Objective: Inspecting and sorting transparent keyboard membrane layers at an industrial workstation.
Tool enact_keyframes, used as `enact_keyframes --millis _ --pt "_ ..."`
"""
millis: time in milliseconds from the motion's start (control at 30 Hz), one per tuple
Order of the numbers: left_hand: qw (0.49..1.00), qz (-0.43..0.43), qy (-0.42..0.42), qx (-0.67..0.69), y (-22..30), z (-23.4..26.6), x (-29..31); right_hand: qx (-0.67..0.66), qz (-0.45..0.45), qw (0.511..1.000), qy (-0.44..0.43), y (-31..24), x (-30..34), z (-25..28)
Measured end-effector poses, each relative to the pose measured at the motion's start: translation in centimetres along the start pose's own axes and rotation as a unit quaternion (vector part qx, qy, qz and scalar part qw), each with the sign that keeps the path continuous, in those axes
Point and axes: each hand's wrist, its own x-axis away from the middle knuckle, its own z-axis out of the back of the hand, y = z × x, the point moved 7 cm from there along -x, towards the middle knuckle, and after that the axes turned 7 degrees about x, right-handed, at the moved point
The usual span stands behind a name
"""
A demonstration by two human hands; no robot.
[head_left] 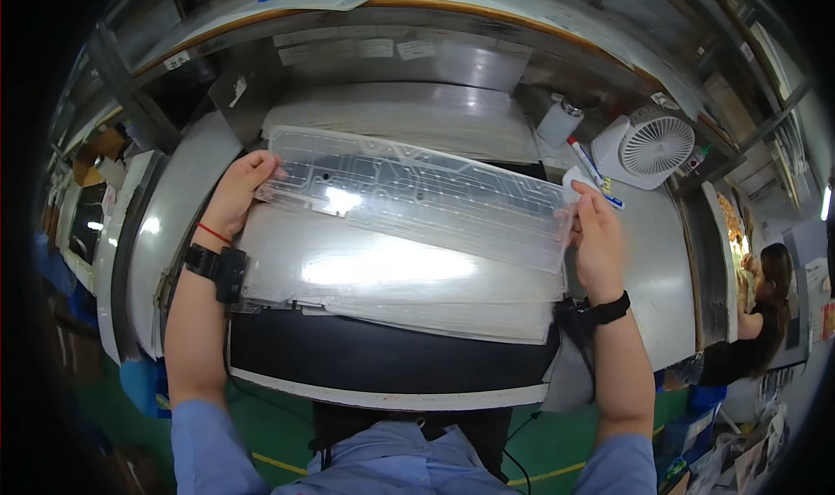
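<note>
Between my two hands a long, clear plastic sheet [417, 186] with printed circuit-like lines is held up over the bench. It slants, its right end nearer to me. My left hand [243, 186] pinches the sheet's left end between thumb and fingers. At the right end, my right hand [598, 247] grips the edge, with a small white cloth or tissue [573, 180] at its fingertips. Below the sheet lies a stack of similar thin clear sheets [452, 317], slightly fanned out on a black mat [391, 356]. Light glares off their surface.
Behind the stack, more flat sheets [391, 103] lie against a metal back panel. At the back right stand a white bottle [558, 123], a marker pen [581, 154] and a white fan [654, 147]. A shelf [417, 8] overhangs the bench. Another person [761, 312] works at the far right.
</note>
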Motion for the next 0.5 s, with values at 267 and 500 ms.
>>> enact_keyframes --millis 267,500 --pt "0.999 0.000 0.018 0.034 -0.67 0.84 -0.71 0.049 -0.005 0.998 -0.041 0.27 -0.03 0.13" --pt "0.997 -0.015 0.014 0.077 -0.80 0.95 -0.59 0.038 0.007 0.999 -0.030 0.02 -0.08 -0.01"
